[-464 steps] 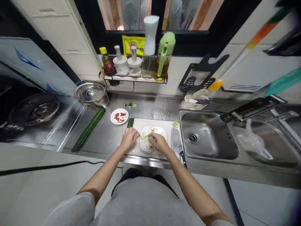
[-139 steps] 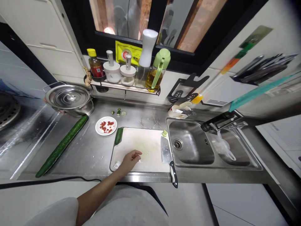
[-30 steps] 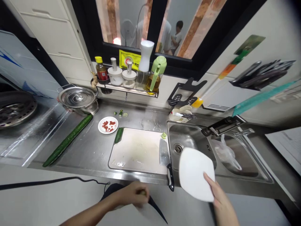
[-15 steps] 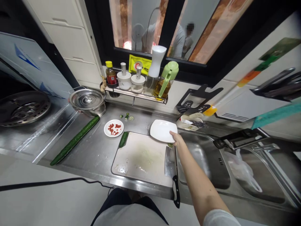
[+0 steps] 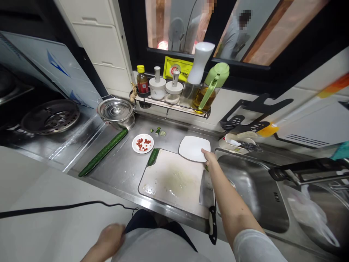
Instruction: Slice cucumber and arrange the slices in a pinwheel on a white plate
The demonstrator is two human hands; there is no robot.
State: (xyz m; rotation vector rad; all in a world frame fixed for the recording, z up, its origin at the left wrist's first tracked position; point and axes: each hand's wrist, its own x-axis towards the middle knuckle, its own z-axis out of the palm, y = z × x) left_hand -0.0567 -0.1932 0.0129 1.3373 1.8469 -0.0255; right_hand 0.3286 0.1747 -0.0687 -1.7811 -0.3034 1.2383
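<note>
At the far right corner of the white cutting board (image 5: 160,178), my right hand (image 5: 209,155) grips the edge of a white squarish plate (image 5: 192,147) with nothing on it. My left hand (image 5: 110,235) hangs low in front of the counter, near my body; its fingers are smeared by motion. A cleaver-like knife (image 5: 206,189) lies on the board's right side, handle over the counter edge. A short cucumber piece (image 5: 153,157) rests on the board's far left corner. Left of it stands a small round plate (image 5: 134,146) with chopped red bits.
A long cucumber (image 5: 105,152) lies on the steel counter at left, beside a lidded pot (image 5: 116,111). Cucumber scraps (image 5: 157,131) sit behind the plates. A wall rack (image 5: 174,106) holds seasoning jars and an oil bottle (image 5: 214,87). The sink (image 5: 253,185) is at right.
My left hand has come into view at the bottom. The view has shifted, so the counter appears further right. My right hand still holds the white plate near the board's far corner.
</note>
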